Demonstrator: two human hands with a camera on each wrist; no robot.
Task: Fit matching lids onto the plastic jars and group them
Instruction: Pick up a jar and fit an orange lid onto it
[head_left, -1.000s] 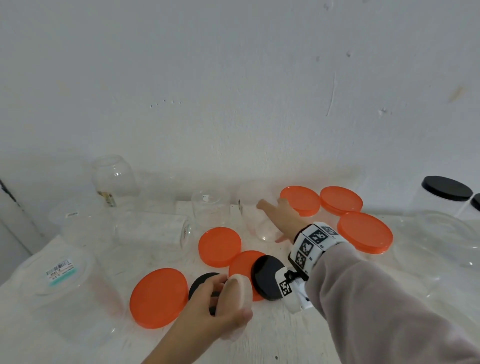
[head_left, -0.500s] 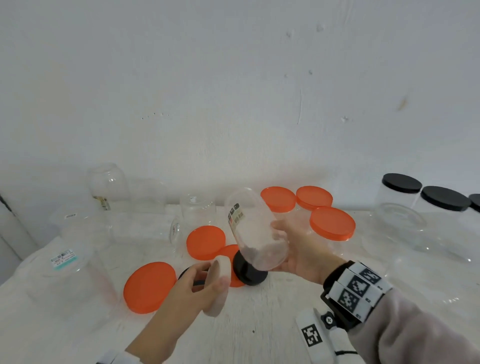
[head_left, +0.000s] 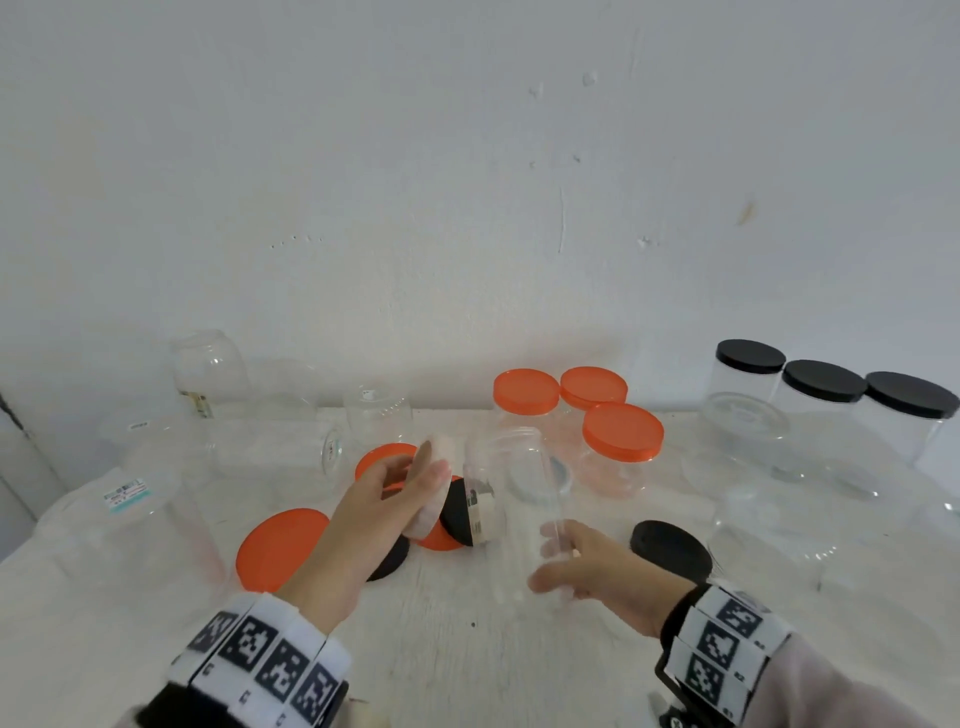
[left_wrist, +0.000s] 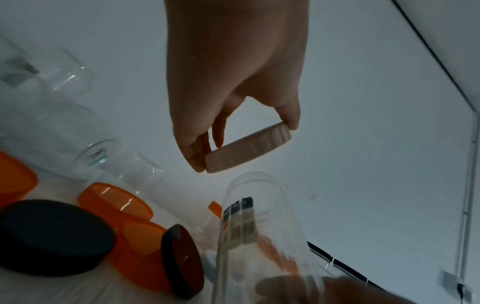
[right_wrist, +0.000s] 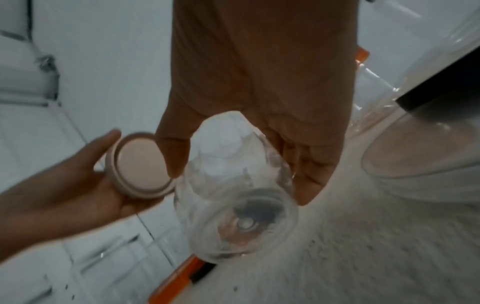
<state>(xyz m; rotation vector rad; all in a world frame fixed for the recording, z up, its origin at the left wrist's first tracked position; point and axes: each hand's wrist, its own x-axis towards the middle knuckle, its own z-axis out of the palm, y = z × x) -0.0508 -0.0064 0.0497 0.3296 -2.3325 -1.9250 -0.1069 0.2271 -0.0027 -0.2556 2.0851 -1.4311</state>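
Observation:
My left hand (head_left: 415, 483) grips a white ribbed lid (head_left: 423, 519) by its rim, tilted on edge, just left of a clear labelled jar (head_left: 511, 483). My right hand (head_left: 566, 561) holds that jar near its base, lifted off the table with its open mouth toward the wall. In the left wrist view the white lid (left_wrist: 249, 153) is pinched between thumb and fingers above the clear jar's (left_wrist: 259, 226) mouth, apart from it. The right wrist view looks at the clear jar's (right_wrist: 233, 205) bottom, with the white lid's (right_wrist: 141, 164) inside facing it.
Loose orange lids (head_left: 280, 548) and black lids (head_left: 670, 548) lie on the white table (head_left: 467, 649). Orange-capped jars (head_left: 621, 434) stand behind, black-capped jars (head_left: 823, 382) at the back right. Several open clear jars (head_left: 210, 369) and a large tub (head_left: 130, 519) crowd the left.
My right hand took the clear jar from the back, lifted it and brought it nearer, turning it more upright. My left hand raised the white lid beside the jar.

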